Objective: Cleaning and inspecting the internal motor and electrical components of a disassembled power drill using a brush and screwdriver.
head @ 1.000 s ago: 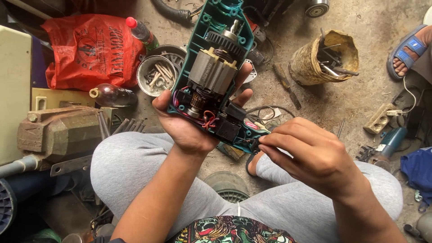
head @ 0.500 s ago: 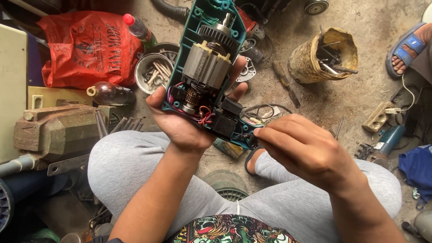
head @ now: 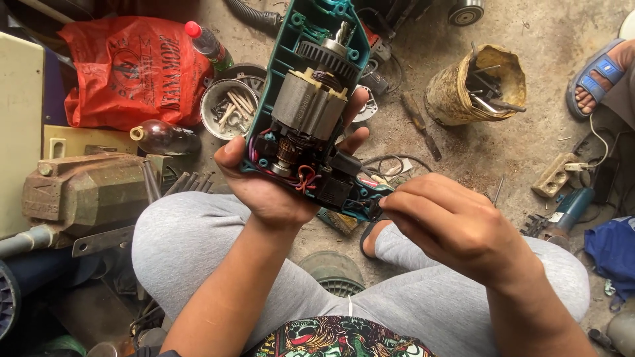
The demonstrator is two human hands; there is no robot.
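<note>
Since half a second ago, the opened power-tool housing (head: 311, 112) sits slightly lower in view, otherwise little changes. Its teal shell, with motor armature and red wiring exposed, rests in the left hand (head: 278, 185), fingers wrapped behind it, thumb at 9 o'clock. The right hand (head: 456, 225) pinches the housing's tail end at 4 o'clock. Around it lies a dusty concrete floor: screw tin (head: 228, 109) at 10, rusty tool can (head: 473, 82) at 2, bench vise (head: 83, 192) at 9.
</note>
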